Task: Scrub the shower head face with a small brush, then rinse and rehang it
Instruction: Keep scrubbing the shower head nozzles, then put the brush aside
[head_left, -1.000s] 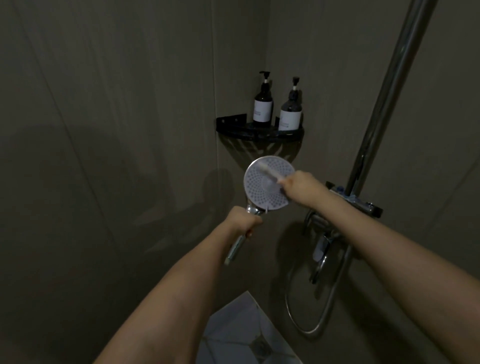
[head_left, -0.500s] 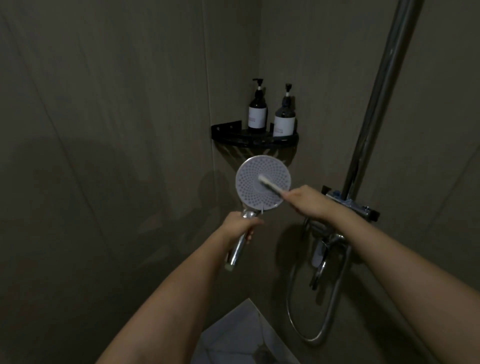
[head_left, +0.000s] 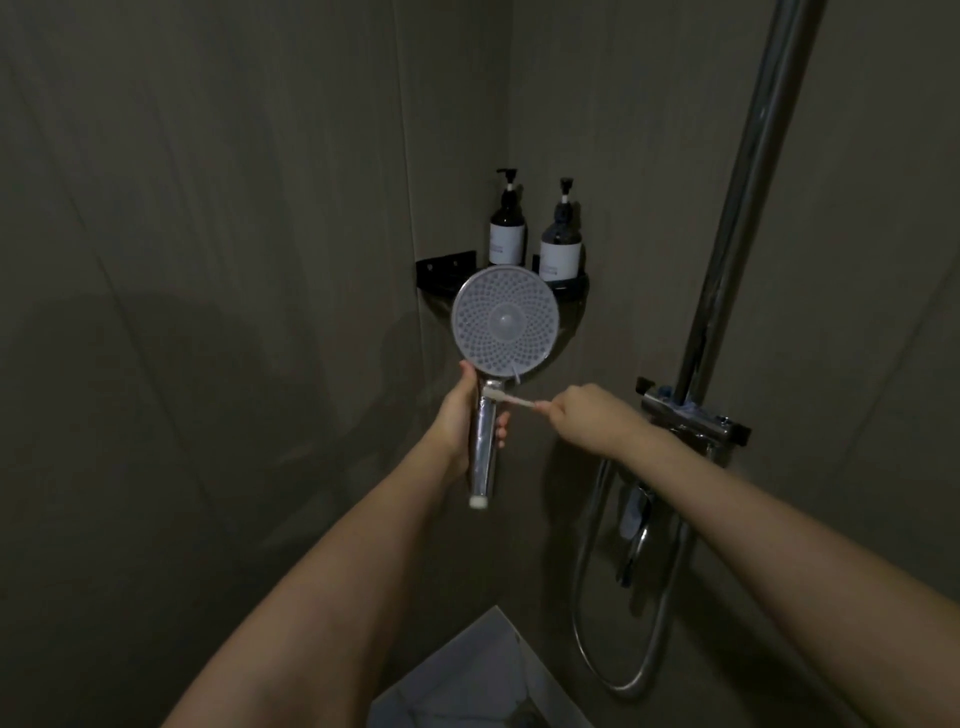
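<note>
Left hand (head_left: 460, 415) grips shower head (head_left: 504, 325) handle, axis vertical, face toward you. Right hand (head_left: 576, 418) pinches brush (head_left: 511, 399), tip at neck, just below face; you go up.

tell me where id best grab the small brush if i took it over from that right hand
Probably the bare stem of the small brush, pinched from above. It lies level, bristle end against the shower head neck, tail inside the right hand; the left hand blocks the left.
</note>
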